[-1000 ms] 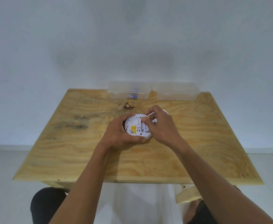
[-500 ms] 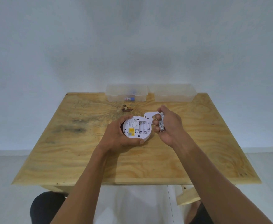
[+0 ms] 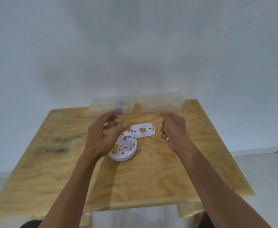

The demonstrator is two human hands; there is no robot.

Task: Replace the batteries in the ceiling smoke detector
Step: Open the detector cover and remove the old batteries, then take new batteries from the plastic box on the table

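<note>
The detector (image 3: pixel 124 148) is lying on its face at the centre of the frame, on the wooden table (image 3: pixel 159 175), its back turned up; the battery bay is being shown open, with pale cylinders seated inside, though how many cannot be told; a yellow label is being partly covered by the left hand (image 3: pixel 102 137).

The left hand is being held above the detector's left edge, fingers spread and curled, thumb pointing right; nothing is being gripped by it, and whether it is touching the detector cannot be told.

The right hand (image 3: pixel 173 130) is being held right of centre, clear of the detector, fingers curled inward; a small grey-white end, seemingly a battery (image 3: pixel 167 139), is being shown at the lower edge of the fist.

The cover plate (image 3: pixel 143 130), white with a round hole, is lying flat on the table between the two hands, just beyond the detector.

Two clear boxes are standing side by side at the table's far edge, upper centre of the frame; the left box (image 3: pixel 112 104) is being seen to hold something blue; the right box (image 3: pixel 161 102) is looking bare inside.
</note>
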